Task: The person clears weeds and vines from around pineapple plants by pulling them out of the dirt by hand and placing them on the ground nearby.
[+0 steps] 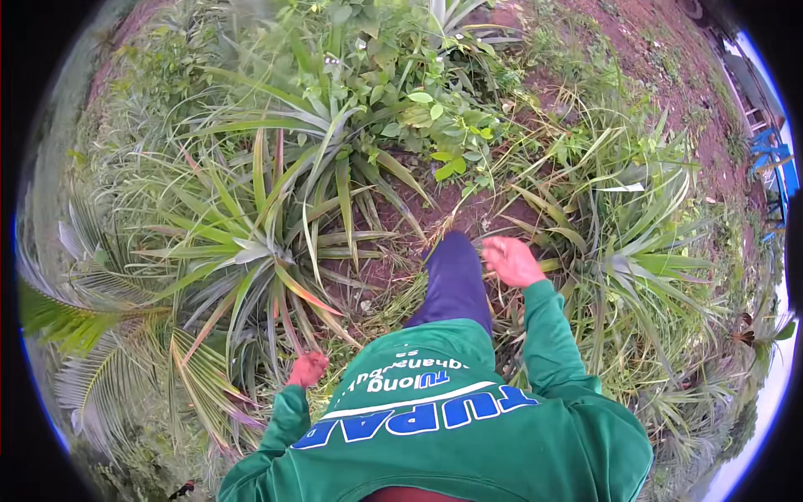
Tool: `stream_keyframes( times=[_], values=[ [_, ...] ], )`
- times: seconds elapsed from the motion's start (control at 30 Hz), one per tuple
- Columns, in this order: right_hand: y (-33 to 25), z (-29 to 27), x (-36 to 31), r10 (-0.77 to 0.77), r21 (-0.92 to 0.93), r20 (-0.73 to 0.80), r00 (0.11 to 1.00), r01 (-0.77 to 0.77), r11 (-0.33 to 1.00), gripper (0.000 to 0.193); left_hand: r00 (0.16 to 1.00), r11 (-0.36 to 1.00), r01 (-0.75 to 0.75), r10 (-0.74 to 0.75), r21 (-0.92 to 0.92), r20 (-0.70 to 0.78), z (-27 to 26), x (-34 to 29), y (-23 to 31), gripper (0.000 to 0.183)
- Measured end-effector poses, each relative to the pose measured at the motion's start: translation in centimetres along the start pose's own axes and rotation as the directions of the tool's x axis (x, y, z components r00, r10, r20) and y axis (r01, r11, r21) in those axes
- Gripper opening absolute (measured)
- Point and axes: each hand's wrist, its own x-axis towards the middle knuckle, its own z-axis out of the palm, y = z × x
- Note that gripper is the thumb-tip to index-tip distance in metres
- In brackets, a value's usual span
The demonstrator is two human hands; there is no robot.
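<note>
Left spiky plant [266,248]: looks stiff-leaved, probably sharp-edged; best held low. Left hand [309,369] grip curled, right hand [512,261] loosely bent; can't tell if pinching.

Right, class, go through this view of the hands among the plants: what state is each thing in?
Left hand: fingers curled in, contents unclear.
Right hand: fingers partly bent, contents unclear.
Left spiky plant: rooted, leaves splayed, some reddish.
Right spiky plant: rooted, leaves splayed.
Palm frond: leaflets spread.
Green sweatshirt: worn, sleeves reaching near the wrists.
Soil: reddish-brown, partly covered by growth.
</note>
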Motion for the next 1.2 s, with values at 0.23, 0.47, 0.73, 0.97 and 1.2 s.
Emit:
stream_keyframes(
  times=[0.23, 0.47, 0.73, 0.97, 1.2],
  values=[
    [-9.6, -3.1, 16.4, -0.656, -0.661, -0.439, 0.614, 0.274, 0.699, 0.053, 0.998, 0.965, -0.026, 0.009, 0.261, 0.064, -1.9, -1.0, 0.8, 0.035],
    [-0.7, 2.7, 29.7, 0.137, -0.366, -0.314, 0.939, -0.253, 0.896, 0.057, 0.970, 0.936, -0.240, 0.242, 0.256, 0.023, -5.3, -10.3, 22.8, 0.038],
    [11.6, 8.8, 22.0, 0.000, -0.263, -0.301, 0.954, -0.083, 0.961, 0.037, 0.599, 0.623, -0.782, 0.746, 0.014, 0.292, -10.6, -8.8, 48.6, 0.033],
    [2.5, -1.6, 24.5, 0.071, -0.287, 0.311, 0.948, 0.022, 0.958, 0.065, 0.383, 0.146, -0.743, 0.893, 0.653, 0.235, -7.8, 15.9, 79.5, 0.019],
    [-4.3, -14.5, 42.2, -0.142, 0.725, 0.007, 0.990, 0.093, 0.682, 0.054, 0.783, 0.143, -0.315, 0.598, 0.938, 0.172, -13.9, 41.1, 86.7, 0.030]
  ],
)
